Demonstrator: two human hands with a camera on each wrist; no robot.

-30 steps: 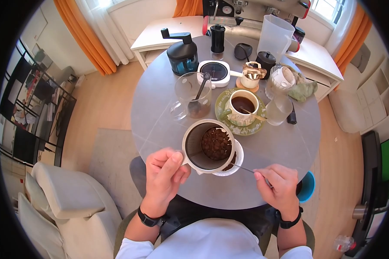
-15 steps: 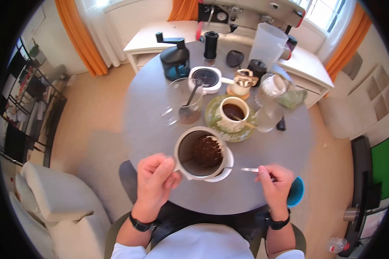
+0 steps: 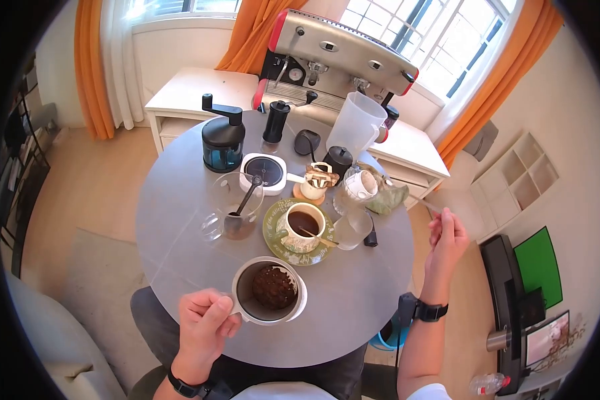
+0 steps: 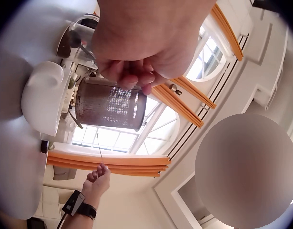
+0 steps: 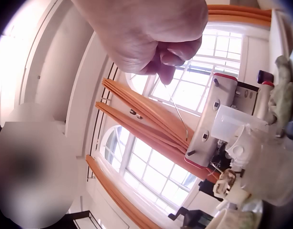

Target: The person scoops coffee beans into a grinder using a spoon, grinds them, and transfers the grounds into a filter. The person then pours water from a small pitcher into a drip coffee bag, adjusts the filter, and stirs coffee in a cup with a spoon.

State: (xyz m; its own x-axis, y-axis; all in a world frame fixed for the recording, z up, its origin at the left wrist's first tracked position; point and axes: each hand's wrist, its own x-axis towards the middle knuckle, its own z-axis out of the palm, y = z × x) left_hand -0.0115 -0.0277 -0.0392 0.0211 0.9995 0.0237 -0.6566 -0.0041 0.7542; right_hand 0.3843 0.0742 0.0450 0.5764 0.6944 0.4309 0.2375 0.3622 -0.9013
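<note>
My left hand (image 3: 207, 327) pinches the side handle of a metal mesh filter basket (image 3: 245, 288), thumb on top. Dark brown, clumpy coffee (image 3: 275, 288) lies inside it. In the left wrist view the basket's perforated wall (image 4: 110, 102) shows light coming through. A white vessel (image 4: 41, 100) stands on the table; from above, the basket overlaps it and only its rim shows. Out past the table's right edge, my right hand (image 3: 447, 240) holds up a thin metal rod (image 5: 177, 109) between thumb and fingers, well apart from the basket.
Beyond the basket, a cup of dark coffee (image 3: 303, 223) with a spoon sits on a green saucer (image 3: 273, 250). Around it stand a glass jug (image 3: 213, 200), white scale (image 3: 263, 175), hand grinder (image 3: 223, 143) and clear pitcher (image 3: 357, 127). An espresso machine (image 3: 340, 60) is behind.
My right hand has swung up and right, taking the metal rod away from the basket. The left hand still holds the basket over the white vessel. The head view has tilted up and turned right.
</note>
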